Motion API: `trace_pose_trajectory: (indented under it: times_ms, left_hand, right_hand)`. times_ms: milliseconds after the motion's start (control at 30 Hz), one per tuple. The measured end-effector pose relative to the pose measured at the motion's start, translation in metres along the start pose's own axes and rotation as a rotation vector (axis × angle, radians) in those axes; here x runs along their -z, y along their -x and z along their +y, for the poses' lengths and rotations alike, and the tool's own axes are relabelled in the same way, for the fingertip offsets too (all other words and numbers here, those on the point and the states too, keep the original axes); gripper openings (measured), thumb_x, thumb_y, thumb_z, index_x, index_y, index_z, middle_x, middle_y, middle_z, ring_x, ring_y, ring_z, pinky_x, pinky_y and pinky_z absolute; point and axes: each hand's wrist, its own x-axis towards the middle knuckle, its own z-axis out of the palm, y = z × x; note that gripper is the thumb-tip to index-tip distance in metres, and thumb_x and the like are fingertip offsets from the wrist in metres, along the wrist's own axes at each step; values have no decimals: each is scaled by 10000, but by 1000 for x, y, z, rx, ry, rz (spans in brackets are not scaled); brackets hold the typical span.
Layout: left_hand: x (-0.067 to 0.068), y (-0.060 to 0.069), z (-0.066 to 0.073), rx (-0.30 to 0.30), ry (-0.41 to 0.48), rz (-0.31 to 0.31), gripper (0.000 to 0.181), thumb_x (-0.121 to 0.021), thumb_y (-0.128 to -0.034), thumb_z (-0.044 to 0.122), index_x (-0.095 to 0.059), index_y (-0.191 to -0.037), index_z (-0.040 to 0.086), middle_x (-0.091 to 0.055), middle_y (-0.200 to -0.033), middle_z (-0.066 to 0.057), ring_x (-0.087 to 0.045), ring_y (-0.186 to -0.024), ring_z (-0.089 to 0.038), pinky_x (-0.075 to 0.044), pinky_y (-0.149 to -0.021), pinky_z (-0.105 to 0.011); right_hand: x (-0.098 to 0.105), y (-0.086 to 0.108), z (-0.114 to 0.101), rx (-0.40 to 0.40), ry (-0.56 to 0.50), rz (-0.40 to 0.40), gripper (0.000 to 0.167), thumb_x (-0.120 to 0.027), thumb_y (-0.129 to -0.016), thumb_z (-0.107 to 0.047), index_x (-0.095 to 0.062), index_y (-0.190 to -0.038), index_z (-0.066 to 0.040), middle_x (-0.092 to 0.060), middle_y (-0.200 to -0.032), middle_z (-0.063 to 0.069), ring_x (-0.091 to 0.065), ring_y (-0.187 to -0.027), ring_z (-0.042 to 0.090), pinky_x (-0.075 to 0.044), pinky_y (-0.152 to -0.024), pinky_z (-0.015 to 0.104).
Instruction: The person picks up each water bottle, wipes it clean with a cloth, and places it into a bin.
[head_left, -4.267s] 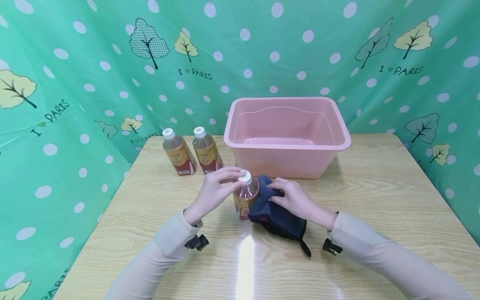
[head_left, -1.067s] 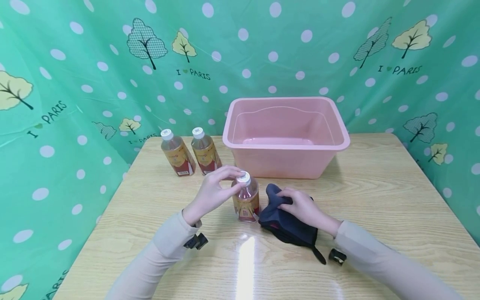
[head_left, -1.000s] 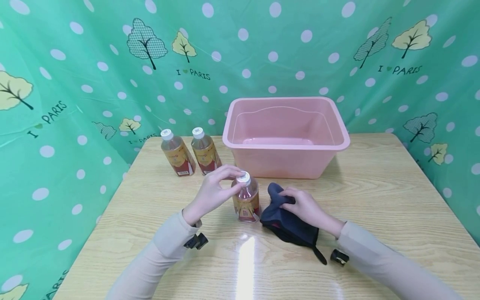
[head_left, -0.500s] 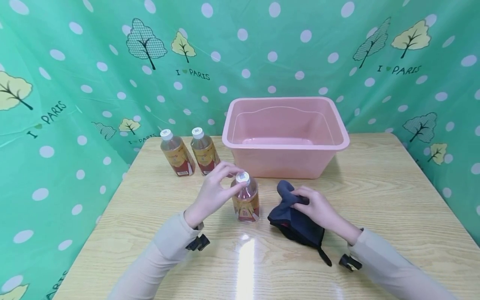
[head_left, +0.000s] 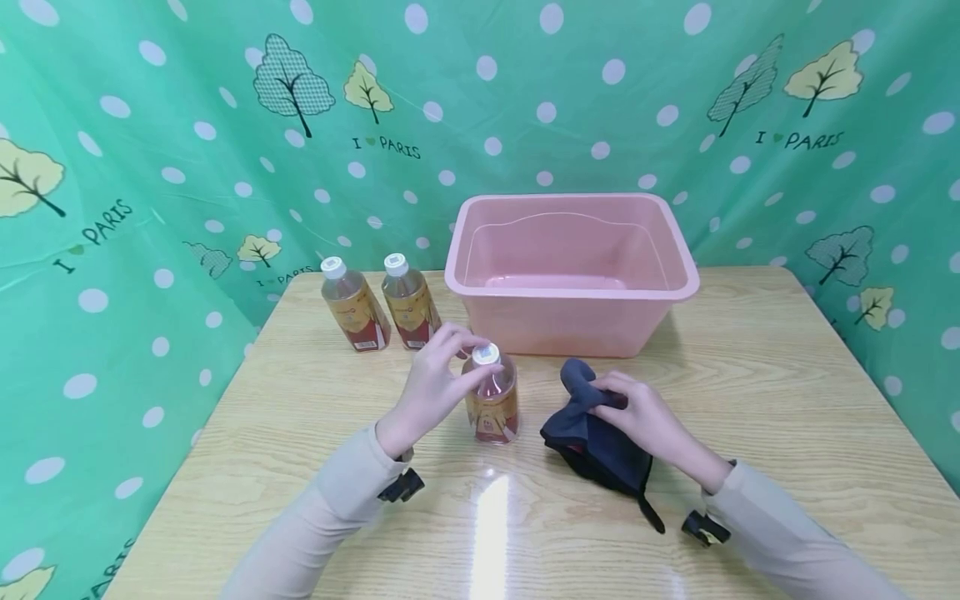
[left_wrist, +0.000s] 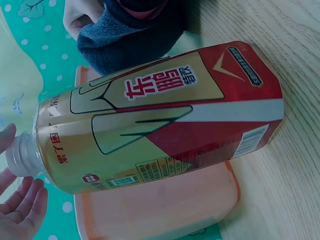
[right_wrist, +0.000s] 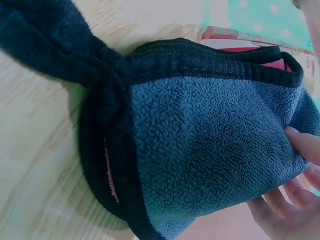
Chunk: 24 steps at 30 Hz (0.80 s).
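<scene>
In the head view my left hand (head_left: pixel 435 383) is around the white cap of an upright bottle (head_left: pixel 493 412), thumb in front and fingers behind. The fingers look loosely spread, and most of the cap top shows. The left wrist view shows the bottle's red and gold label (left_wrist: pixel 165 110), with fingers (left_wrist: pixel 27 205) beside the cap. To the bottle's right, my right hand (head_left: pixel 641 412) pinches the upper part of a dark blue cloth (head_left: pixel 607 450) with black edging and a strap. The right wrist view shows the thumb on the fuzzy cloth (right_wrist: pixel 210 145) and the other fingers partly under it.
Two more capped bottles (head_left: pixel 356 312) (head_left: pixel 412 308) stand at the back left of the wooden table (head_left: pixel 300 417). A pink bin (head_left: pixel 562 321) stands behind the held things, close to the green patterned curtain (head_left: pixel 547 100).
My right hand has drawn the cloth right, away from the bottle, leaving a gap between them. My left fingers have spread somewhat at the cap, and the bottle has barely moved.
</scene>
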Motion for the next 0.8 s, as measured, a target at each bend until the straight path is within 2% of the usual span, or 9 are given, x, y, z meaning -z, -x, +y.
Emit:
trace_pose_trajectory:
  times_ms: [267,467,667,800]
  left_hand:
    - [1,0,-1,16,70,-19,265,-742,-690,63,-643,-927,-3,-560,-884,-64,-539,-756,-152,-485,-653,-210]
    - [3,0,-3,45,123,-65,240,-710,-728,62,-651,-951,-5,-570,-937,-65,-545,-807,-143,-490,-693,-226]
    - [4,-1,-3,47,161,-116,239,-676,-752,19,-640,-986,-18,-578,-993,-82,-551,-911,-174,-491,-773,-268]
    - [4,-1,-3,42,164,-141,248,-660,-762,4,-632,-1007,-20,-578,-1022,-86,-545,-950,-180,-478,-816,-254]
  right_hand:
    - [1,1,-1,-15,-5,-6,231,-682,-711,61,-653,-926,-19,-628,-898,45,-566,-836,150,-501,-676,275]
    - [1,0,-1,-19,-4,-11,228,-681,-716,55,-654,-928,-24,-626,-901,41,-568,-835,156,-502,-679,279]
    - [1,0,-1,-26,-7,-16,231,-680,-717,56,-653,-933,-20,-627,-904,45,-572,-845,167,-504,-689,287]
    - [1,0,-2,-28,-4,-20,231,-678,-720,55,-652,-937,-17,-627,-907,48,-574,-847,171,-506,-690,291]
